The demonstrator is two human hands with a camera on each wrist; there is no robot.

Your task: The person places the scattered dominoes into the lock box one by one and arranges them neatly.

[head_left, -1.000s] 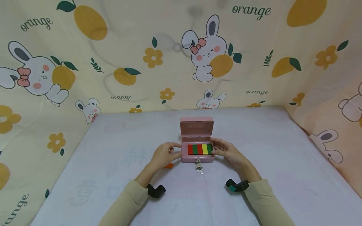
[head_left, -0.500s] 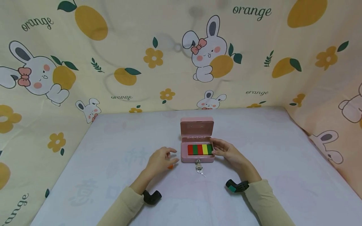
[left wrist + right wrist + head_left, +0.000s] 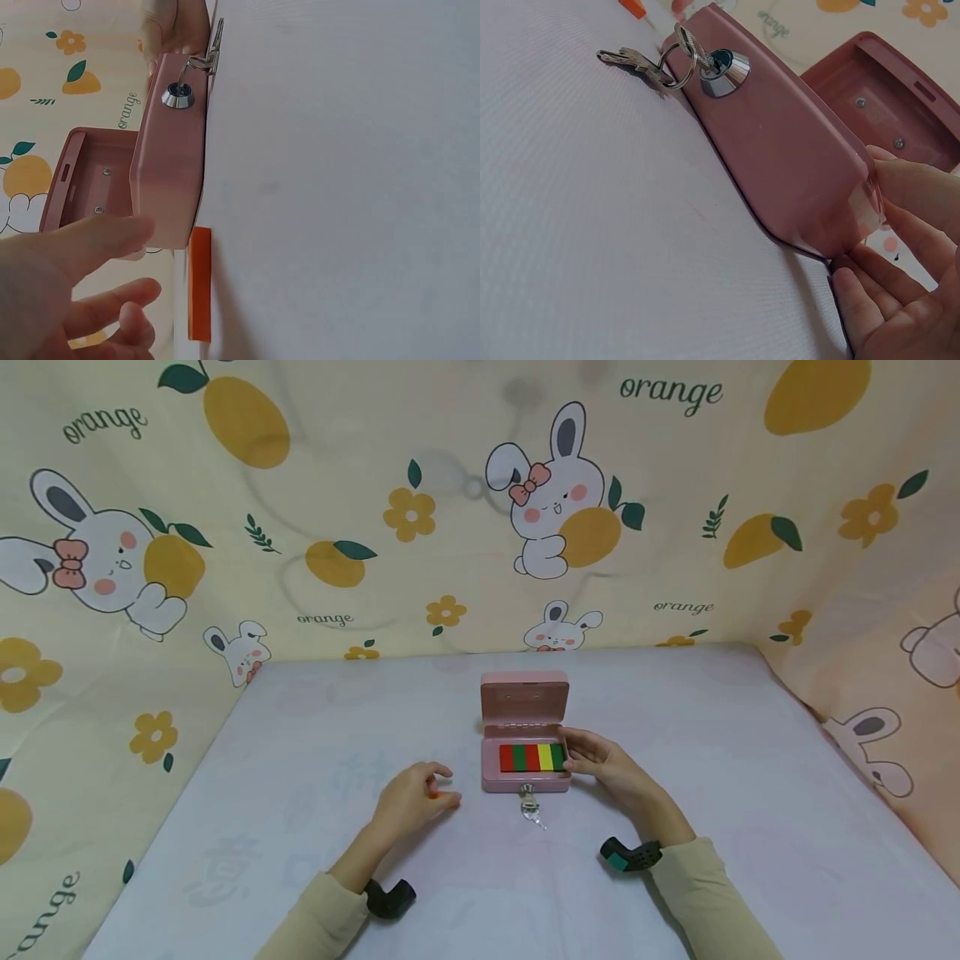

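Observation:
A pink cash box (image 3: 525,784) stands on the table with its lid (image 3: 525,701) raised. Inside lies a row of red, green and yellow blocks (image 3: 531,757). My right hand (image 3: 611,772) holds the box's right side, thumb at the rim and fingers against the outer wall in the right wrist view. To the left of the box, my left hand (image 3: 412,797) is held with thumb and fingers apart, nothing between them. An orange block (image 3: 199,285) rests on the table near the left fingers; in the head view the hand hides most of it.
A key (image 3: 634,64) on a ring hangs from the lock (image 3: 726,73) at the box's front. The white-covered table (image 3: 540,893) ends at a patterned cloth (image 3: 450,568) behind and at the sides. Black wrist devices (image 3: 390,900) sit on both wrists.
My left hand has left the box's left side and moved left and toward me, over the orange block. The right hand and the box have stayed in place.

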